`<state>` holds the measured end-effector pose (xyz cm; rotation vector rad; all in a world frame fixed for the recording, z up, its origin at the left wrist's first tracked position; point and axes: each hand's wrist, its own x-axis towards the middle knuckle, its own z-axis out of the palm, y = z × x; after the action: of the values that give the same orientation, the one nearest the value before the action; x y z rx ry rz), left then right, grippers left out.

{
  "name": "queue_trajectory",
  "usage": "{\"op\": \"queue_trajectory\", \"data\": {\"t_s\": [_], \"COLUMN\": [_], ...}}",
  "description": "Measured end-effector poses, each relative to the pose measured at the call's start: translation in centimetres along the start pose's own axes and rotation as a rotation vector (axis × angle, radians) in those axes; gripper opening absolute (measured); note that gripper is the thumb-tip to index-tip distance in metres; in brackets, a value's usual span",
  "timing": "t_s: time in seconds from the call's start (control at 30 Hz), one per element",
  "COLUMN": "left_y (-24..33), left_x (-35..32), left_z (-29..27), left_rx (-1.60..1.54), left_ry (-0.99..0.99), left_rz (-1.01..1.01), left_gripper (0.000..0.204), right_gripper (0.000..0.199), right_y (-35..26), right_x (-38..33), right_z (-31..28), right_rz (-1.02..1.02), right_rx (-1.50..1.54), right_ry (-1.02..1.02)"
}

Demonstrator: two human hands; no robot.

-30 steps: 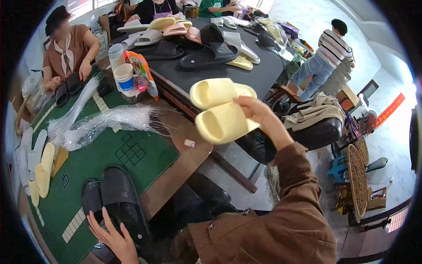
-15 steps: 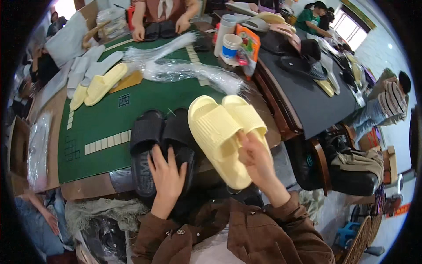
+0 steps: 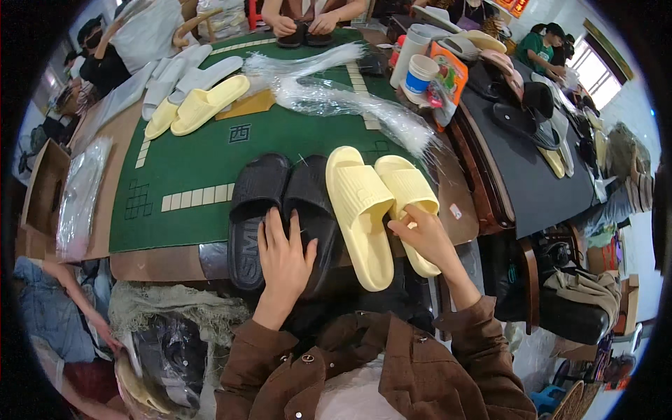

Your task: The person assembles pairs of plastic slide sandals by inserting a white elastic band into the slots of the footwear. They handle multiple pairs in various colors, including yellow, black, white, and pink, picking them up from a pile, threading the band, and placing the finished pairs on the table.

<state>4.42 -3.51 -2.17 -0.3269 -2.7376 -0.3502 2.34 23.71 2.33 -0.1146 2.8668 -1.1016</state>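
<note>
A pair of black slippers lies side by side at the table's near edge, a left one (image 3: 259, 185) and a right one (image 3: 313, 183). My left hand (image 3: 283, 260) rests over their inner edges with its fingers spread. Just right of them is a pale yellow pair, the left slipper (image 3: 360, 192) and the right slipper (image 3: 413, 183). My right hand (image 3: 424, 245) pinches the right yellow slipper at the opening of its strap; the fingertips are partly hidden under the strap. A thin clear strand sticks up from the black pair.
A green mat (image 3: 203, 164) covers the table. Bundles of clear plastic strands (image 3: 315, 98), more yellow slippers (image 3: 210, 105) and grey ones lie farther back. A white-and-blue cup (image 3: 420, 75) stands by a dark side table (image 3: 500, 175) holding slippers. Across the table, another person's hands handle black slippers.
The yellow slippers, overlapping before, now sit farther apart, side by side next to the black pair. My right hand keeps hold of the right one. My left hand stays on the black pair.
</note>
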Motion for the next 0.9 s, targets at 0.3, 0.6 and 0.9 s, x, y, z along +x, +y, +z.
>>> {"op": "queue_trajectory", "data": {"t_s": [0.3,0.6,0.9], "left_y": [-10.5,-33.5,-35.8], "left_x": [2.0,2.8,1.5], "left_z": [0.0,-3.3,-6.1], "left_rx": [0.195,0.470,0.822], "left_ry": [0.090,-0.024,-0.079], "left_rz": [-0.111,-0.376,-0.582], "left_gripper": [0.049,0.043,0.039], "right_gripper": [0.035,0.033,0.033], "right_y": [-1.1,-1.7,-6.6], "right_x": [3.3,4.7,7.0], "right_z": [5.0,7.1,12.0], "right_rz": [0.003,0.035,-0.009], "right_rx": [-0.184,0.138,0.314], "right_ry": [0.318,0.190,0.065]}}
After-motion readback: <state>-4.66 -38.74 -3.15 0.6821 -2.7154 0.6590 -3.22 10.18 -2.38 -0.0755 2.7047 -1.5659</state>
